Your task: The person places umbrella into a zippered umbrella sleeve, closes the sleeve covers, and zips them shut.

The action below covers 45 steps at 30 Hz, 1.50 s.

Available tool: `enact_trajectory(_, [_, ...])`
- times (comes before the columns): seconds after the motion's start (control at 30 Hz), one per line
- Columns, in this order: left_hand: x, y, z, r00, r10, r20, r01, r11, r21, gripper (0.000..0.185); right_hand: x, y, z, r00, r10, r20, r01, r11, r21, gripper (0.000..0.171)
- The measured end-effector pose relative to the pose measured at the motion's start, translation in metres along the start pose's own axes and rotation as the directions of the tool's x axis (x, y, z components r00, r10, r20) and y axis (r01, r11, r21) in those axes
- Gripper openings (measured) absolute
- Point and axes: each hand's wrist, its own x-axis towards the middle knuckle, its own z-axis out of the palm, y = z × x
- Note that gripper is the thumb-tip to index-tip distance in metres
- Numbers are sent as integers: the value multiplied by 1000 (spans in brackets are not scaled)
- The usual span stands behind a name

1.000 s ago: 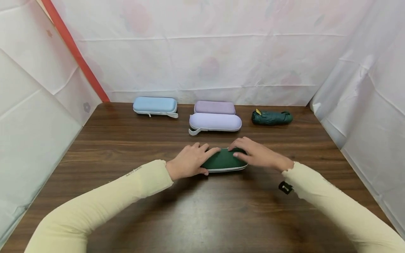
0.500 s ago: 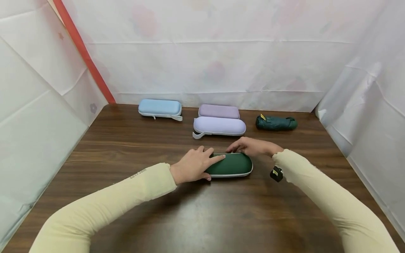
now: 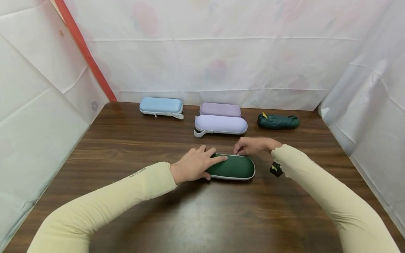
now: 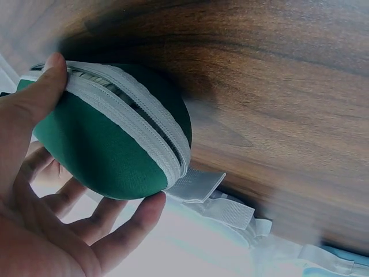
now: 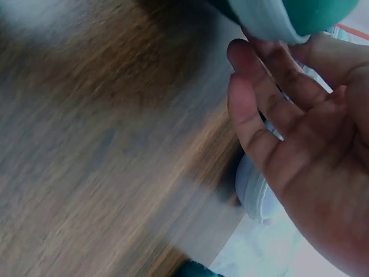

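Observation:
A dark green zippered case (image 3: 233,166) with pale trim lies lengthwise in the middle of the table. My left hand (image 3: 192,164) grips its left end, thumb on the near side and fingers over the top and far side. In the left wrist view, the zipper (image 4: 130,101) gapes at that end and a little of something pale shows inside. At the case's far edge, my right hand (image 3: 250,146) pinches the zipper pull, mostly hidden by the fingertips. The right wrist view has thumb and index finger together at the pale trim (image 5: 268,20).
Behind the green case lie a lavender case (image 3: 220,124) with a wrist strap and a mauve case (image 3: 220,109). A light blue case (image 3: 161,106) is at the back left, a folded dark green umbrella (image 3: 277,121) at the back right. Cloth sheets (image 3: 202,52) wall the table.
My right hand has gone from the top of the case to its far edge, then slid right along it, pinching the pull. My left hand keeps its grip. The view has shifted slightly.

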Motion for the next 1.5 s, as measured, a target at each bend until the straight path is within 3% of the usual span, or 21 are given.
enact_trajectory(0.1, [0, 0, -1, 1000, 0, 2, 0, 1000, -7, 77, -6, -18, 2, 991, 112, -77, -115, 993, -32, 18])
enact_trajectory(0.2, [-1, -1, 0, 1000, 2, -5, -2, 1000, -9, 76, -11, -24, 8, 967, 158, -201, -180, 979, -94, 15])
enact_trajectory(0.33, [-2, -2, 0, 1000, -1, -12, 1, 1000, -4, 75, -18, -26, 16, 943, 97, -318, -176, 958, -228, 13])
enact_trajectory(0.47, [-2, -2, 1, 1000, -9, -10, 9, 1000, -8, 74, -25, -27, 22, 937, 23, -350, -161, 915, -370, 13])
enact_trajectory(0.6, [-1, -3, 3, 1000, -16, -13, 16, 1000, -10, 74, -36, -26, 25, 926, -1, -378, -178, 881, -438, 12])
enact_trajectory(1.03, [3, -1, 8, 996, -29, -81, 36, 996, 76, 70, -68, -24, 47, 852, 60, -521, -338, 823, -458, 9])
enact_trajectory(1.2, [7, 2, 7, 991, -88, -99, 95, 993, 74, 69, -72, -26, 55, 826, 59, -561, -375, 801, -467, 8])
enact_trajectory(1.33, [10, 8, 3, 987, -149, -58, 152, 988, 39, 74, -67, -27, 58, 801, 98, -591, -428, 783, -450, 8])
enact_trajectory(1.5, [11, 18, -5, 982, -181, 61, 182, 983, -18, 75, -54, -28, 51, 761, 158, -629, -507, 750, -425, 10])
